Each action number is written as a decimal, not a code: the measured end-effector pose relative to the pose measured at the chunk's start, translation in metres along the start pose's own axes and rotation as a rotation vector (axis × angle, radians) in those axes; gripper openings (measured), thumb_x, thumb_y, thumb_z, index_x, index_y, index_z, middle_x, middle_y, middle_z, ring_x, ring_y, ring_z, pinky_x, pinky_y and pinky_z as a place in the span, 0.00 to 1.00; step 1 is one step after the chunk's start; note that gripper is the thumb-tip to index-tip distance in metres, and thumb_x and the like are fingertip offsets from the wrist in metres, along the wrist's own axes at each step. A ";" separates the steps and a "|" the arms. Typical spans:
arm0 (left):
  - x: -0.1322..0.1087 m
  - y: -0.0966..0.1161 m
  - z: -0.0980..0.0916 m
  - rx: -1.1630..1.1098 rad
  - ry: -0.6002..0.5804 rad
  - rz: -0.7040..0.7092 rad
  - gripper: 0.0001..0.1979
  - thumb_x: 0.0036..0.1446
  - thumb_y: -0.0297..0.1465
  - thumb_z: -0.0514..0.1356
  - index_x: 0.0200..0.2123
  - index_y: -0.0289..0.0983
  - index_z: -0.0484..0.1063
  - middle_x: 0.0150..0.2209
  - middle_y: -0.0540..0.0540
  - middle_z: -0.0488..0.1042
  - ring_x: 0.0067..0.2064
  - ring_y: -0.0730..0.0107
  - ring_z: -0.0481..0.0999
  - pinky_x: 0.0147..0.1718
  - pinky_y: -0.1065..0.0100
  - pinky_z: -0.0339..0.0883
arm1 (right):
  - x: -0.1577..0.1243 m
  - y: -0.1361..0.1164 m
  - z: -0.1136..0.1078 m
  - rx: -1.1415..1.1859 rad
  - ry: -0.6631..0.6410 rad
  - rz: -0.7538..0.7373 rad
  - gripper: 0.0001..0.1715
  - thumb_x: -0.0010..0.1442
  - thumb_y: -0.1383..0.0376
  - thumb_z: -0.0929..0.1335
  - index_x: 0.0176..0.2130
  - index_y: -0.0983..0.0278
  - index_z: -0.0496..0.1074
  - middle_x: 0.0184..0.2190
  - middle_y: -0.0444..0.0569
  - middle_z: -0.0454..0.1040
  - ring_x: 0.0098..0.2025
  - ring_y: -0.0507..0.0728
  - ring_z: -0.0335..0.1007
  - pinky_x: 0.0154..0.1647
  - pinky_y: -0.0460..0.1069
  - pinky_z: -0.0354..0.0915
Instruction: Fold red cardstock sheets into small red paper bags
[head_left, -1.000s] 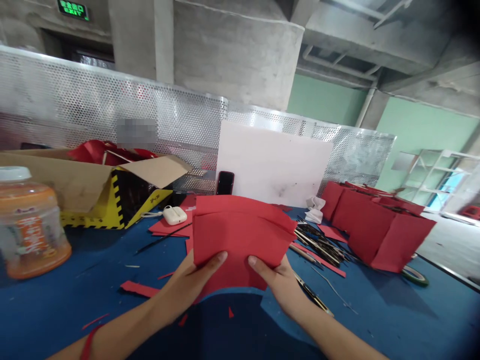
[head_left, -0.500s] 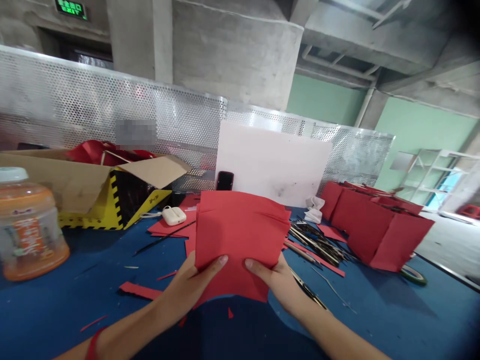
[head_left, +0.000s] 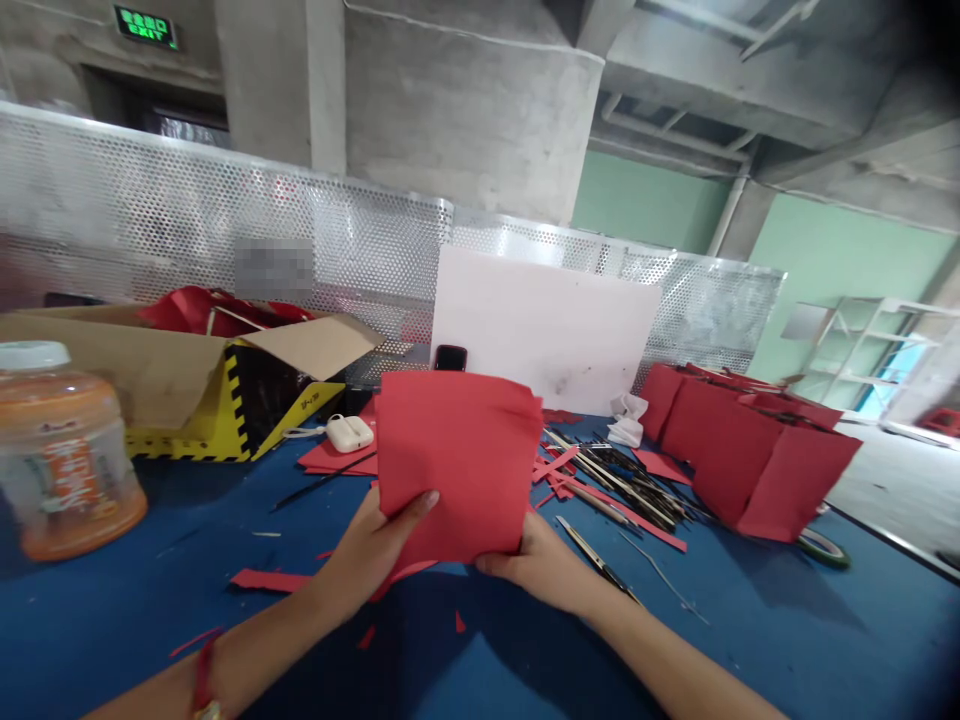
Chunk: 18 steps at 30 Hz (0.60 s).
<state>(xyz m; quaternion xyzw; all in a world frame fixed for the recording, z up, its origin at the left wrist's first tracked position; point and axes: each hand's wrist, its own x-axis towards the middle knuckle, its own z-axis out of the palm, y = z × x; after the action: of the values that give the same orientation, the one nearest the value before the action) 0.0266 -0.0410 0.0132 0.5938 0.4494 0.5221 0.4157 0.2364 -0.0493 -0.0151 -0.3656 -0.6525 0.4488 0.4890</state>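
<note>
A stack of red paper sheets is held upright above the blue table, its sheet edges slightly uneven at the upper right. My left hand grips the stack's lower left side, thumb across the front and fingers hidden behind. At the lower right corner, my right hand is closed on the same stack, its thumb along the bottom edge. Several red strips lie on the table just right of the stack. Below the hands are small red paper scraps.
An orange-lidded clear jar and an open cardboard box stand left. A white earbud case lies nearby. Thin sticks, a pair of scissors, red paper bags and a tape roll are right.
The red paper stack has shifted left and its sheets look more squared up. My right hand has moved left and down, its thumb now at the bottom edge.
</note>
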 end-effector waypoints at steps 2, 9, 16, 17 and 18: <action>0.002 0.002 -0.001 -0.034 0.038 -0.026 0.22 0.53 0.44 0.63 0.47 0.38 0.72 0.50 0.42 0.77 0.51 0.50 0.76 0.48 0.59 0.70 | 0.000 -0.001 -0.001 -0.090 -0.077 -0.039 0.16 0.45 0.67 0.75 0.39 0.60 0.79 0.32 0.43 0.80 0.40 0.61 0.73 0.44 0.54 0.68; 0.004 -0.001 0.000 -0.013 0.048 0.021 0.20 0.54 0.43 0.62 0.46 0.37 0.72 0.49 0.41 0.77 0.51 0.52 0.76 0.49 0.60 0.69 | 0.000 -0.007 -0.002 -0.317 -0.231 -0.168 0.25 0.54 0.67 0.71 0.53 0.58 0.73 0.51 0.48 0.75 0.50 0.63 0.70 0.51 0.54 0.65; 0.008 -0.006 -0.003 -0.021 0.078 0.005 0.23 0.51 0.46 0.62 0.44 0.36 0.73 0.48 0.40 0.78 0.49 0.50 0.77 0.44 0.59 0.72 | 0.005 -0.002 -0.005 -0.489 -0.172 -0.248 0.21 0.56 0.68 0.69 0.50 0.59 0.72 0.45 0.46 0.77 0.43 0.58 0.73 0.47 0.51 0.66; 0.008 -0.006 -0.003 -0.022 0.082 0.008 0.23 0.51 0.46 0.62 0.44 0.36 0.73 0.47 0.40 0.79 0.48 0.50 0.77 0.43 0.59 0.72 | 0.005 -0.002 -0.006 -0.524 -0.188 -0.242 0.19 0.56 0.68 0.68 0.48 0.59 0.73 0.44 0.45 0.78 0.42 0.58 0.73 0.45 0.50 0.66; 0.008 -0.006 -0.003 -0.020 0.084 0.010 0.23 0.51 0.46 0.62 0.44 0.36 0.73 0.47 0.40 0.79 0.48 0.50 0.77 0.44 0.59 0.72 | 0.004 -0.003 -0.006 -0.548 -0.202 -0.236 0.18 0.56 0.68 0.68 0.47 0.59 0.74 0.43 0.45 0.78 0.41 0.58 0.73 0.44 0.50 0.66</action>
<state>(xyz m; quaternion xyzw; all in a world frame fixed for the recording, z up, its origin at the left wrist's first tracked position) 0.0232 -0.0313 0.0093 0.5694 0.4581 0.5532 0.4000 0.2414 -0.0449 -0.0101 -0.3591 -0.8325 0.2305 0.3535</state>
